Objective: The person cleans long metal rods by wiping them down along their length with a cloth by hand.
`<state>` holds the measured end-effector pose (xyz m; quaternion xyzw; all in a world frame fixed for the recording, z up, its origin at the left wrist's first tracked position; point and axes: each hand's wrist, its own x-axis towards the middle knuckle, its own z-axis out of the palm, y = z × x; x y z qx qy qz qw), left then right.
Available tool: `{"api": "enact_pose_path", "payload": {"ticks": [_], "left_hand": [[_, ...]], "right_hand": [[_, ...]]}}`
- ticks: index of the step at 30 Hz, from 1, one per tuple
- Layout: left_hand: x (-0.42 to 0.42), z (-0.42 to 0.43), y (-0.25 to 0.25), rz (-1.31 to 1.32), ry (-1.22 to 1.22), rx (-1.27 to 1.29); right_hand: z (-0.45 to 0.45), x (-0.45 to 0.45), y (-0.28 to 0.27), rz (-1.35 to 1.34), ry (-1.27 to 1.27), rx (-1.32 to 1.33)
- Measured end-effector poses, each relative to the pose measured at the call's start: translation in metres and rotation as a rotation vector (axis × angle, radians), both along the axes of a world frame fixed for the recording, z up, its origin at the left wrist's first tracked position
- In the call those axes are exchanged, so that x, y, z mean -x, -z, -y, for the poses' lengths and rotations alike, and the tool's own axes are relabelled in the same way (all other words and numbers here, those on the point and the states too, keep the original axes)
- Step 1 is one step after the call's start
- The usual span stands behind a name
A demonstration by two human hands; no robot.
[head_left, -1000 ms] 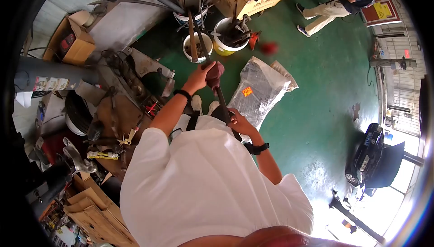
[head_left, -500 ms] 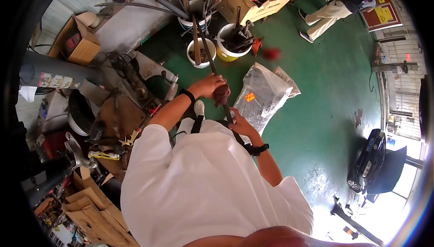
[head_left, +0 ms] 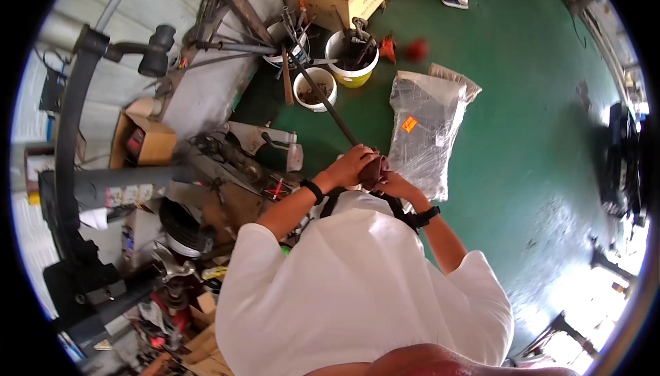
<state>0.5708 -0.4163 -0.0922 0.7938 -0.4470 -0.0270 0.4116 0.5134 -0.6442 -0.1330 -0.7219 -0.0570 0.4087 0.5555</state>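
Rod in hand, three buckets loaded

Left hand (head_left: 355,163) is closed on a maroon cloth (head_left: 373,172) about the dark rod (head_left: 335,116), which slants from frame centre toward upper left. Right hand (head_left: 399,186) is against the cloth; its grip is hidden, cannot tell. Small white bucket (head_left: 317,107), top centre, contains brownish pieces; yellow-and-white bucket (head_left: 357,81), dark metal parts; rear bucket (head_left: 301,55), bars. Open carton (head_left: 163,146), left, contains a dark red item.

A pale wall (head_left: 175,8) stands beside green floor (head_left: 515,94).
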Motion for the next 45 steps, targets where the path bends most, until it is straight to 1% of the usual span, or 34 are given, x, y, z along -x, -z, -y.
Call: {"api": "enact_pose_path", "payload": {"ticks": [1, 2, 4, 5, 7, 8, 9, 10, 11, 12, 13, 14, 16, 17, 18, 19, 20, 22, 24, 26, 28, 29, 30, 32, 33, 35, 36, 38, 39, 40, 41, 42, 44, 45], "left_hand": [[0.007, 0.0, -0.004, 0.002, -0.06, 0.007], [0.01, 0.003, -0.003, 0.001, -0.027, -0.011], [0.008, 0.009, 0.004, -0.023, -0.134, -0.041], [0.003, 0.01, 0.007, -0.025, -0.11, -0.05], [-0.013, 0.015, 0.009, 0.026, -0.041, -0.202], [-0.017, 0.016, 0.01, 0.011, -0.031, -0.201], [-0.024, 0.018, 0.002, -0.015, 0.039, -0.246], [-0.031, 0.02, -0.004, -0.032, 0.11, -0.292], [-0.033, 0.023, -0.01, -0.031, 0.117, -0.293], [-0.036, 0.027, -0.017, -0.088, 0.163, -0.389], [-0.042, 0.03, -0.024, -0.142, 0.215, -0.487], [-0.053, 0.038, -0.035, -0.124, 0.266, -0.49], [-0.065, 0.053, -0.05, -0.338, 0.41, -0.815], [-0.072, 0.063, -0.061, -0.437, 0.475, -0.88], [-0.084, 0.062, -0.022, -0.548, 0.555, -0.932], [-0.094, 0.073, -0.03, -0.654, 0.635, -1.036], [-0.101, 0.081, -0.016, -0.707, 0.711, -1.097], [-0.115, 0.1, 0.012, -0.812, 0.864, -1.221], [-0.123, 0.102, 0.04, -0.812, 0.932, -1.276], [-0.13, 0.108, 0.038, -0.822, 1.029, -1.338], [-0.13, 0.104, 0.032, -0.838, 1.006, -1.276], [-0.132, 0.103, 0.039, -0.89, 0.991, -1.251], [-0.129, 0.101, 0.018, -0.93, 0.901, -1.117], [-0.128, 0.095, -0.006, -0.932, 0.882, -1.155], [-0.131, 0.086, -0.003, -0.929, 0.907, -1.156], [-0.141, 0.063, 0.006, -0.606, 1.02, -0.98], [-0.153, 0.053, 0.017, -0.604, 1.027, -0.972], [-0.183, 0.039, 0.05, -0.761, 1.071, -1.059], [-0.198, 0.032, 0.041, -0.631, 0.917, -1.029], [-0.211, 0.02, 0.025, -0.512, 0.756, -1.0], [-0.218, 0.016, 0.02, -0.523, 0.645, -1.109], [-0.225, 0.008, 0.027, -0.535, 0.632, -1.093], [-0.231, -0.014, 0.047, -0.371, 0.677, -1.098], [-0.225, -0.025, 0.051, -0.375, 0.671, -1.08]], "right_hand": [[-0.004, 0.0, -0.035, 0.002, 0.041, -0.044], [-0.007, 0.006, -0.038, 0.001, 0.073, -0.062], [-0.009, 0.01, -0.042, 0.022, 0.175, -0.101], [-0.01, 0.015, -0.043, 0.102, 0.187, -0.123], [-0.011, 0.019, -0.032, 0.049, 0.183, -0.063], [-0.011, 0.024, -0.025, -0.003, 0.153, 0.002], [-0.013, 0.03, -0.011, 0.04, 0.157, 0.004], [-0.014, 0.031, -0.029, 0.039, 0.162, 0.005], [-0.013, 0.033, -0.049, 0.083, 0.097, 0.054], [-0.012, 0.032, -0.064, 0.131, 0.036, 0.104], [-0.011, 0.033, -0.065, 0.135, 0.053, 0.104], [-0.008, 0.037, -0.067, 0.18, 0.084, 0.109], [0.002, 0.051, -0.063, 0.246, 0.117, 0.142], [0.005, 0.053, -0.059, 0.169, 0.137, 0.158], [0.006, 0.052, -0.066, 0.154, 0.201, 0.184], [0.007, 0.048, -0.076, 0.227, 0.258, 0.132], [0.012, 0.049, -0.085, 0.301, 0.323, 0.098], [0.012, 0.043, -0.09, 0.126, 0.377, 0.253], [0.002, 0.042, -0.072, 0.311, 0.515, 0.287], [-0.017, 0.032, -0.055, 0.354, 0.651, 0.337], [-0.033, 0.018, -0.063, 0.357, 0.672, 0.341], [-0.036, 0.01, -0.069, 0.361, 0.661, 0.28], [-0.042, 0.004, -0.073, 0.365, 0.651, 0.236], [-0.061, -0.012, -0.071, 0.343, 0.579, 0.406], [-0.066, -0.022, -0.075, 0.33, 0.593, 0.419], [-0.077, -0.042, -0.088, 0.108, 0.38, 0.522], [-0.085, -0.049, -0.087, 0.104, 0.381, 0.531], [-0.101, -0.06, -0.072, 0.192, 0.389, 0.677], [-0.105, -0.064, -0.055, 0.195, 0.35, 0.701], [-0.107, -0.067, -0.052, 0.189, 0.327, 0.704], [-0.106, -0.072, -0.052, 0.21, 0.327, 0.688], [-0.104, -0.079, -0.055, 0.238, 0.329, 0.675], [-0.117, -0.094, -0.053, 0.243, 0.313, 0.74], [-0.127, -0.102, -0.043, 0.208, 0.291, 0.795]]}}
